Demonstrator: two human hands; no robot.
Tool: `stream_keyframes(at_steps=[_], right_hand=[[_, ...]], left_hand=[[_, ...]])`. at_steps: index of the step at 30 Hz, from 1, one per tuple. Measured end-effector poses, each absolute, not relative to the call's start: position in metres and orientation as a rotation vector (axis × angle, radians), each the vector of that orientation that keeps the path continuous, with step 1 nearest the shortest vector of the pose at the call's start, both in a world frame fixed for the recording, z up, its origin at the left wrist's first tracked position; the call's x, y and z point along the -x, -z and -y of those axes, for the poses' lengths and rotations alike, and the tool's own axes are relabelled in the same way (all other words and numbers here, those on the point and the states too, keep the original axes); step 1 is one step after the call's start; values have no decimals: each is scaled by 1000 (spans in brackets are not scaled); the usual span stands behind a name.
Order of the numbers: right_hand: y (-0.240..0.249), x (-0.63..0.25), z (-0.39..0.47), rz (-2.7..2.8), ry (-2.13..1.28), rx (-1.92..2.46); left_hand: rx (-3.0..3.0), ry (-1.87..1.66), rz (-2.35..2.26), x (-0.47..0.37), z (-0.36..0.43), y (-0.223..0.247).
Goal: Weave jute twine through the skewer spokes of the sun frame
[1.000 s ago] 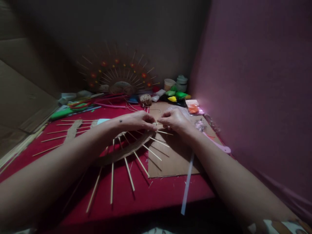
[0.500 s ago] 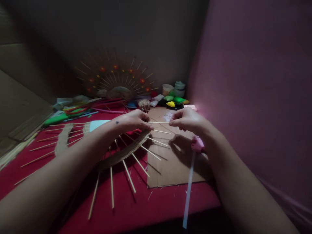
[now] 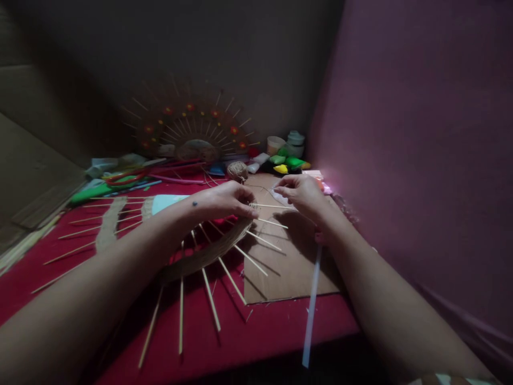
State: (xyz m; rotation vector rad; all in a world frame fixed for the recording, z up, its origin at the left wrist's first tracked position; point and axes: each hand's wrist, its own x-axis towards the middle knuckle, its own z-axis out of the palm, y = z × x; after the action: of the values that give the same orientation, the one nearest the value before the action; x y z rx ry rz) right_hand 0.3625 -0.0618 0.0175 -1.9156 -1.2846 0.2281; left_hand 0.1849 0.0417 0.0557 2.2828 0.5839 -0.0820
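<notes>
My left hand [image 3: 236, 200] is closed on the upper end of a curved band woven from twine [image 3: 212, 254], thumb in front. Thin wooden sticks [image 3: 210, 299] pass through the band and fan outward. Just right of it, my right hand [image 3: 298, 193] has its thumb and forefinger pinched on a strand of twine [image 3: 262, 186], which runs back toward a twine ball [image 3: 238, 170]. The topmost stick [image 3: 274, 206] points at the right hand from below its fingertips. A glue gun with a long pale glue stick [image 3: 311, 305] lies partly hidden under my right forearm.
Under the work are a cardboard sheet [image 3: 288, 278] and a red cloth [image 3: 260, 342]. A second woven stick piece [image 3: 110, 222] lies left. Behind stand a flowered stick fan [image 3: 192, 115], coloured packets [image 3: 295, 163] and small tubs [image 3: 276, 145]. A pink wall [image 3: 420, 133] borders the right.
My right hand has left the top stick's tip and now pinches the twine, slightly higher. The band and my left hand have shifted a little right.
</notes>
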Motion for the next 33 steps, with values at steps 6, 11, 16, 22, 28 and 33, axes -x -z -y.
stream_keyframes(at_steps=[6,11,16,22,28,33], right_hand=[[-30,-336,69,1353,-306,1578],[-48,-335,82,1490,-542,1572],[-51,-356,87,1586,-592,1845],[-47,-363,88,1743,-682,1996],[-40,-351,83,1771,-827,2057],[-41,-344,83,1883,-821,2025]], left_hand=[[-2336,114,-481,-188,-36,-42],[-2264,5,-621,-185,-46,-43],[-2221,-77,-697,-184,-53,-50],[-2255,-156,-704,-181,-55,-54],[-2233,-205,-636,-180,-57,-56],[-2203,-296,-641,-180,-57,-58]])
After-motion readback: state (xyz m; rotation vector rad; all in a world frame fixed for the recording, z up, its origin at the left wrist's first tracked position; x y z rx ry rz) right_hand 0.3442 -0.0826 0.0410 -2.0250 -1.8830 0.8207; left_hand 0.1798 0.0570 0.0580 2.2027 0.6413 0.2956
